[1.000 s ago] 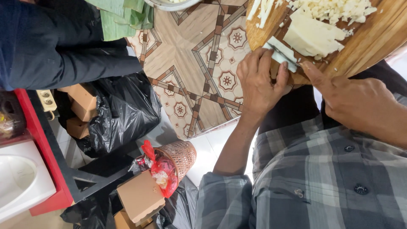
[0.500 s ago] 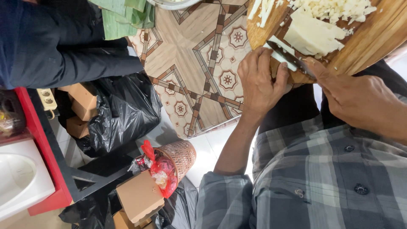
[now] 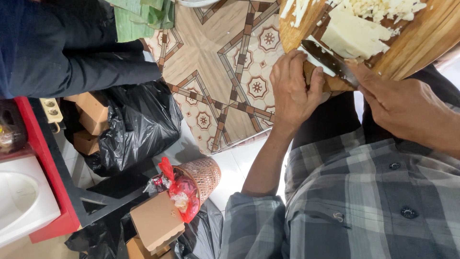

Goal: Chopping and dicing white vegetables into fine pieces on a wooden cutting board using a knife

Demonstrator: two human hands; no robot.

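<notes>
Head view, left hand [image 3: 291, 88]: my fingers grip the cutting board [image 3: 421, 41] edge.
Right hand [image 3: 400, 103]: clenched around knife [image 3: 330, 62].
Cheese [image 3: 352, 33]: pale block on board, partly sliced.

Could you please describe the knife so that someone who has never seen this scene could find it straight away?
Find the round wooden cutting board at the top right. The knife lies along its lower edge, between the left hand and right hand. It is the only dark blade, beside the pale white block.

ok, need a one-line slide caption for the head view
Left hand steadies a white block on a wooden cutting board while the right hand slices it with a knife.
</notes>
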